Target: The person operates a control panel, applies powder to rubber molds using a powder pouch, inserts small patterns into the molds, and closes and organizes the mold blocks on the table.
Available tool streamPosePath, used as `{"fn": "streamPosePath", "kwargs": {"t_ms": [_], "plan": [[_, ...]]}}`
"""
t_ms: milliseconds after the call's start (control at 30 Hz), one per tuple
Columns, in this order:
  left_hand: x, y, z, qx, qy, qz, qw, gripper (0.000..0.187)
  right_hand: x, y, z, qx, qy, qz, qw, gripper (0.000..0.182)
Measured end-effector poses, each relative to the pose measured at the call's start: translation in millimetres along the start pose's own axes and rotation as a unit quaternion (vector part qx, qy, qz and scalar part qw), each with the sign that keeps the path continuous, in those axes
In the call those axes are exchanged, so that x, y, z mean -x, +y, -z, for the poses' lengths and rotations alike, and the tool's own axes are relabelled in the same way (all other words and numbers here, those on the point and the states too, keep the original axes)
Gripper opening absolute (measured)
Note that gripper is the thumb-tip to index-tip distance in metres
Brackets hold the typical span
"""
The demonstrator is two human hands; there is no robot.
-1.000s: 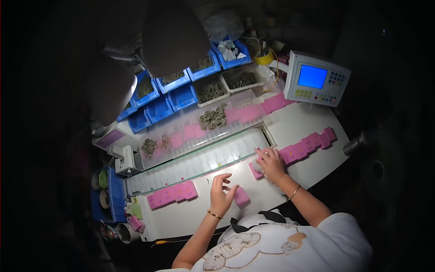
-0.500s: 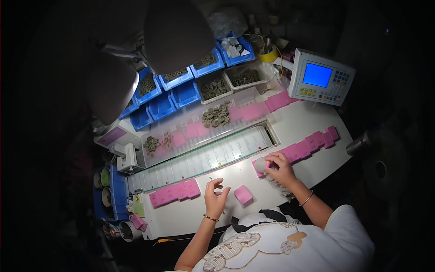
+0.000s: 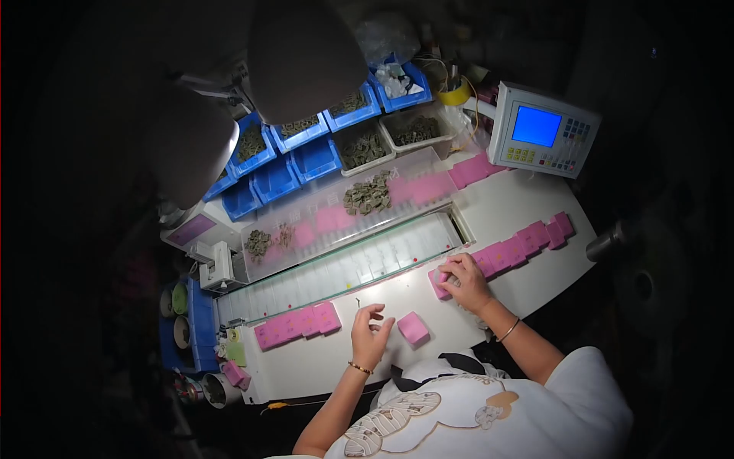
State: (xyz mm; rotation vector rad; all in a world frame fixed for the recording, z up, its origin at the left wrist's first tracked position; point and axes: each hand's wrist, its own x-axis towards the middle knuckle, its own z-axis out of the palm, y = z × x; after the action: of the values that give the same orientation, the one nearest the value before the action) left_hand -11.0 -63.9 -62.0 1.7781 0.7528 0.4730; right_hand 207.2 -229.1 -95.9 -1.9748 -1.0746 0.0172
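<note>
My right hand (image 3: 469,286) is closed in a pinch over the near left end of a row of pink blocks (image 3: 512,251). A bit of pink and grey shows at its fingertips, but I cannot tell what they grip. My left hand (image 3: 371,343) hovers over the white worktop (image 3: 306,375), fingers curved and apart, with nothing in it. Just right of it lies a single pink block (image 3: 414,329). To its left stands another row of pink blocks (image 3: 298,326). A small dark thin piece (image 3: 358,303) shows beyond my left fingertips.
A glass-topped conveyor strip (image 3: 344,268) with coloured dots runs across the worktop. Behind it is a clear tray (image 3: 321,220) with piles of small grey-green pieces. Blue bins (image 3: 313,157) stand at the back. A control panel (image 3: 544,130) with a blue screen is at right. Dark lamp shades hang overhead.
My right hand has moved slightly up and left over the end block; the whitish round shape and clear crumple near it no longer show. The strip's dots have shifted left. My left hand barely moved.
</note>
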Motion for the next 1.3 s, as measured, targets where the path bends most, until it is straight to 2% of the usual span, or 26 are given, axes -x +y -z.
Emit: {"fn": "streamPosePath", "kwargs": {"t_ms": [67,100,133,167,200,233,267,333,367,433,467,533,633,733,767,833,933,1000,1067,1100,1167,1200,1267,1300], "plan": [[10,-5,1,-0.115,-0.064,-0.126,0.983,0.039,-4,4,4,-0.01,-0.006,0.0,1.0,0.031],[14,-6,-2,-0.15,-0.105,-0.185,0.966,0.045,-4,0,7,0.01,-0.015,0.017,1.0,0.037],[19,-7,-6,-0.149,-0.102,-0.184,0.966,0.045,-4,-4,9,0.029,-0.024,0.035,0.999,0.043],[23,-6,-11,-0.2,-0.141,-0.233,0.941,0.049,-5,-9,10,0.03,-0.027,0.038,0.998,0.043],[26,-5,-14,-0.249,-0.178,-0.28,0.91,0.054,-8,-21,12,-0.005,-0.024,0.012,1.0,0.05],[29,-16,-18,-0.26,-0.223,-0.248,0.906,0.061,-10,-30,12,-0.04,-0.021,-0.016,0.999,0.058],[28,-36,-23,-0.259,-0.221,-0.248,0.907,0.061,-11,-36,9,-0.038,-0.022,-0.015,0.999,0.058],[23,-63,-30,-0.233,-0.185,-0.21,0.931,0.063,-9,-44,5,-0.159,-0.032,-0.076,0.984,0.067],[23,-68,-31,-0.232,-0.185,-0.21,0.932,0.063,-4,-41,0,-0.158,-0.032,-0.075,0.984,0.067],[19,-58,-30,-0.211,-0.182,-0.142,0.95,0.057,8,-35,-14,-0.229,-0.056,-0.09,0.968,0.063],[18,-53,-30,-0.21,-0.18,-0.141,0.951,0.057,15,-35,-17,-0.229,-0.059,-0.089,0.968,0.063],[16,-44,-35,-0.255,-0.157,-0.218,0.929,0.056,25,-40,-23,-0.247,-0.095,-0.093,0.96,0.062],[11,-47,-42,-0.235,-0.149,-0.255,0.926,0.058,37,-51,-21,-0.228,-0.114,-0.081,0.964,0.059],[9,-51,-44,-0.198,-0.103,-0.214,0.951,0.057,47,-56,-18,-0.224,-0.145,-0.093,0.959,0.057],[8,-53,-43,-0.197,-0.102,-0.214,0.951,0.057,48,-58,-19,-0.22,-0.134,-0.072,0.963,0.056],[4,-60,-36,-0.128,-0.075,-0.136,0.98,0.053,48,-59,-25,-0.216,-0.125,-0.051,0.967,0.055],[-3,-70,-29,-0.094,-0.08,-0.111,0.986,0.051,43,-56,-42,-0.232,-0.141,-0.013,0.962,0.055],[-9,-72,-22,-0.104,-0.081,-0.109,0.985,0.047,33,-54,-49,-0.198,-0.165,0.02,0.966,0.058],[-13,-70,-14,-0.05,-0.104,-0.072,0.991,0.042,26,-57,-51,-0.196,-0.171,0.041,0.965,0.057],[-13,-68,-12,-0.05,-0.103,-0.071,0.991,0.042,23,-58,-51,-0.192,-0.177,0.061,0.963,0.056],[-14,-63,-9,-0.016,-0.084,-0.056,0.995,0.025,19,-62,-51,-0.166,-0.182,0.08,0.966,0.056],[-14,-64,-9,-0.014,-0.082,-0.054,0.995,0.025,17,-63,-51,-0.14,-0.186,0.099,0.967,0.056],[-15,-67,-9,-0.043,-0.098,-0.125,0.986,0.016,16,-64,-54,-0.125,-0.185,0.113,0.968,0.055],[-17,-69,-9,-0.042,-0.098,-0.12,0.987,0.016,16,-65,-55,-0.11,-0.181,0.126,0.969,0.055]]}}
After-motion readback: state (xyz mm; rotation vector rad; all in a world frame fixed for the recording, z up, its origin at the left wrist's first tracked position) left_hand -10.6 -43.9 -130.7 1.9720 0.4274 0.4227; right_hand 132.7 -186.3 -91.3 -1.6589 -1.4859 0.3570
